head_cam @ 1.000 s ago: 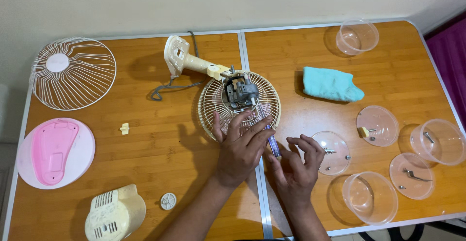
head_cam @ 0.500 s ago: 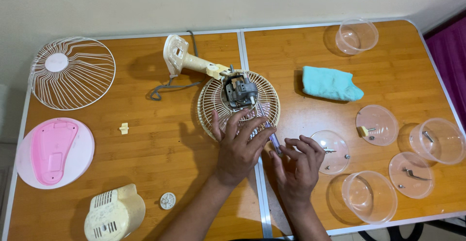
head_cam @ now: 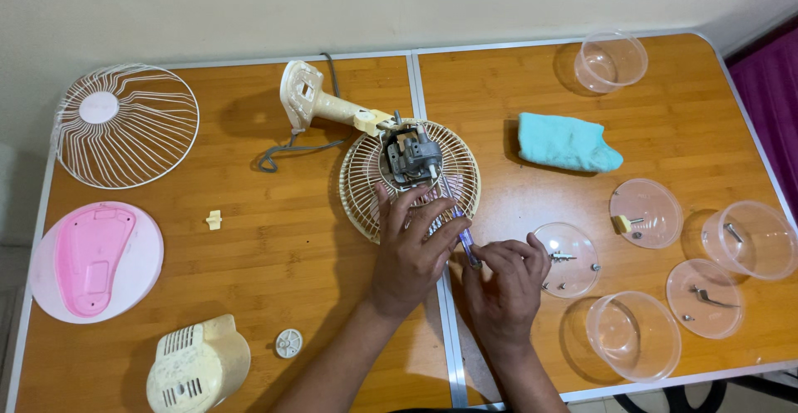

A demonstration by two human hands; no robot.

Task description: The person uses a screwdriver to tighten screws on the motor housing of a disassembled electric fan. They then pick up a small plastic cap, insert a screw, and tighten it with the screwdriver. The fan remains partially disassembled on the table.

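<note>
Screwdriver (head_cam: 460,228) shaft runs diagonally from our right hand (head_cam: 504,276), fingers pinched shut on its handle, up-left to the motor (head_cam: 411,156) on the rear fan guard (head_cam: 411,182) mid-tabletop (head_cam: 274,238). Our left hand (head_cam: 411,243) lies spread flat on the guard, nearer the motor, gripping nothing.

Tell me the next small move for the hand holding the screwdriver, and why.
Probably keep turning: the right hand holds the thin purple-handled screwdriver angled up to the grey metal fan motor, while the left hand presses the cream wire rear grille flat.
</note>
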